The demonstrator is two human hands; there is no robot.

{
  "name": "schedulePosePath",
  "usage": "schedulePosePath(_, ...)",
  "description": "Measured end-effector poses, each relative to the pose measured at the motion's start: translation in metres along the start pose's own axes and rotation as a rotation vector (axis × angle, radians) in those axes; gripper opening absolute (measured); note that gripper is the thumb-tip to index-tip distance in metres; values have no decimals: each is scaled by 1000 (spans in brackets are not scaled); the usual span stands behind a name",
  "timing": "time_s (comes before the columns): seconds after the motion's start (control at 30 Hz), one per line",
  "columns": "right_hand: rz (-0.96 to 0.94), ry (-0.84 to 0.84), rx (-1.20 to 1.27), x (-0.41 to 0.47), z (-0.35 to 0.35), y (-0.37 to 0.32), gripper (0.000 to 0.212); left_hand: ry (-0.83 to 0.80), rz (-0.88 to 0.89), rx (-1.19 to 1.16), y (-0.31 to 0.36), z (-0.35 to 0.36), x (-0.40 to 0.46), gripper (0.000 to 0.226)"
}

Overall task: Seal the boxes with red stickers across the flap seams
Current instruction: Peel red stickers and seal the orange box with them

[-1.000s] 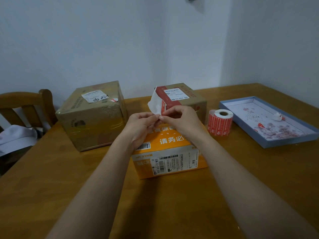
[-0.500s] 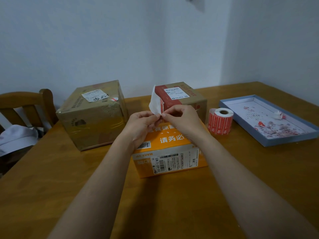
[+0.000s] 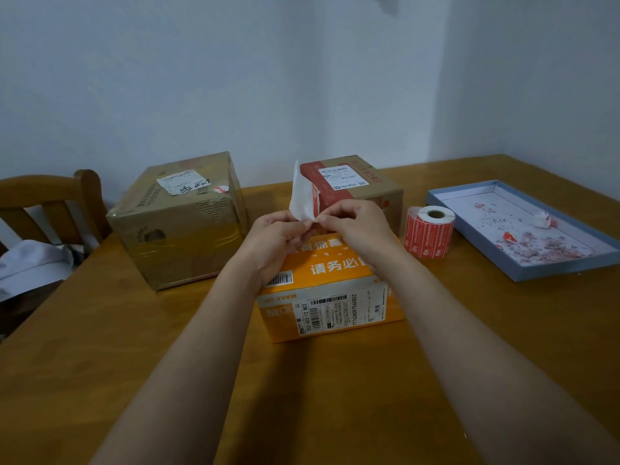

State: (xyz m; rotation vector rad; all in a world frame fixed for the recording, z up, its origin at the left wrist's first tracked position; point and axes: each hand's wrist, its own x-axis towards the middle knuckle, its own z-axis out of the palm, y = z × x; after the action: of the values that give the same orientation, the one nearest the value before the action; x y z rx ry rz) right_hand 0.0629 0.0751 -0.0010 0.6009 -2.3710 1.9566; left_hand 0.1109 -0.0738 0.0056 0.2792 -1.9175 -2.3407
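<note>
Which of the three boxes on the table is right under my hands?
The orange box at the front. Both hands pinch a sticker above its top. The two brown boxes, one back left and one behind it, stand farther off.

In the centre of the frame I see the orange box [image 3: 330, 290], closed, with white barcode labels on its front side. Above it a sticker [image 3: 302, 199] stands upright, its white backing toward me, a red edge at its right. Behind it is a brown box with a red band [image 3: 352, 186]. At middle left lies the larger brown box [image 3: 181, 216], taped. The red sticker roll [image 3: 430, 231] stands right of centre.
</note>
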Motion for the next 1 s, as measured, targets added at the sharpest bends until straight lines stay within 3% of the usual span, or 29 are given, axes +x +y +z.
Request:
schedulePosePath(0.13,5,30,11,2,0,1,7,8,-6,-24,0,1,0,18)
schedulePosePath(0.27,-3,36,18,3,2,2,9,11,-11,-37,0,0,2,2)
schedulePosePath(0.7,-9,42,-50,4,5,3,11,48,-52,-101,2,3,3,33)
schedulePosePath(1.0,-9,53,-68,6,7,4,11,57,-32,-119,2,4,4,29)
